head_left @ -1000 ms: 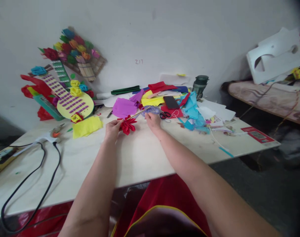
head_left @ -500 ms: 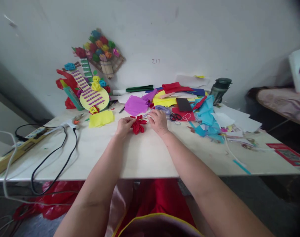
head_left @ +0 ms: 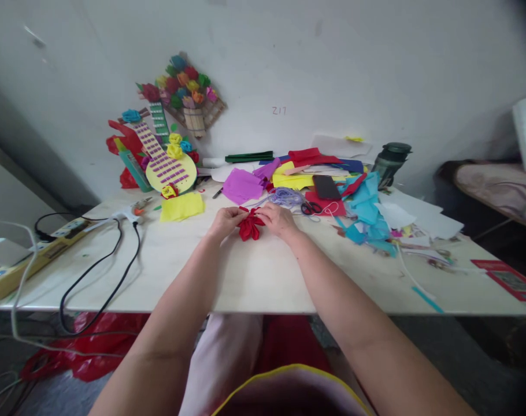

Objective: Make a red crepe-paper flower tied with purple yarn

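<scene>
A red paper flower (head_left: 249, 226) with several petals is held between my two hands just above the white table (head_left: 263, 283). On its left side, the fingers of my left hand (head_left: 226, 222) pinch the petals. My right hand (head_left: 278, 218) pinches the flower's right edge, with the fingertips partly hiding it. Right behind the hands lies a tangle of pale purple string (head_left: 285, 197), and beside it are black scissors (head_left: 310, 208).
Purple paper (head_left: 242, 185), yellow paper (head_left: 182, 207), a phone (head_left: 326, 187) and blue paper scraps (head_left: 366, 202) lie around. A dark bottle (head_left: 392, 164) stands at right. At left are a glue gun (head_left: 130, 214), power strip (head_left: 33, 263) and decorated paper guitar (head_left: 171, 171).
My right hand has moved from beside the flower onto its right edge, where it now pinches. The flower's petals have shifted, and the view has turned slightly left.
</scene>
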`<state>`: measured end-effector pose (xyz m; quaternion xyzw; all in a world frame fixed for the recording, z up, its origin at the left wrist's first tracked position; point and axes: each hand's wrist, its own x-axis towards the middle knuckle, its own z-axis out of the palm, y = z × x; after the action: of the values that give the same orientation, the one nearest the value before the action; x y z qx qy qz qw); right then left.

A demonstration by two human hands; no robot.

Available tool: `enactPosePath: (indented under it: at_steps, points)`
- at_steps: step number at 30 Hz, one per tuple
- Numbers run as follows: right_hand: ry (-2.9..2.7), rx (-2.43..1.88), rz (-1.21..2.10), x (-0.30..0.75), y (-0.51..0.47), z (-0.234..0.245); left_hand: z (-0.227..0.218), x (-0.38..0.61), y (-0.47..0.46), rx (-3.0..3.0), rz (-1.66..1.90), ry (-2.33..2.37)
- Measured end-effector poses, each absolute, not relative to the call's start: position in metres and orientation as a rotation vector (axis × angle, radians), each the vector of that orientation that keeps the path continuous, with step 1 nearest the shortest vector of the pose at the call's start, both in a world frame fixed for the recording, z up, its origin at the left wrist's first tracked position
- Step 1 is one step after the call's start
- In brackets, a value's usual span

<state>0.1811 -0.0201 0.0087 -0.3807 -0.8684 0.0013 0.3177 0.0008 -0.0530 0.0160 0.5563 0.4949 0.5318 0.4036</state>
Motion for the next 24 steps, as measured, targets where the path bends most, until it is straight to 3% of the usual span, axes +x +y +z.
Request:
enactPosePath:
  at_steps: [24]
  points:
    - [-2.397,-0.958,0.028,0.177,-0.0197,0.0093,0.0106,0.0013,-0.0581,1.401,1.251,1.207]
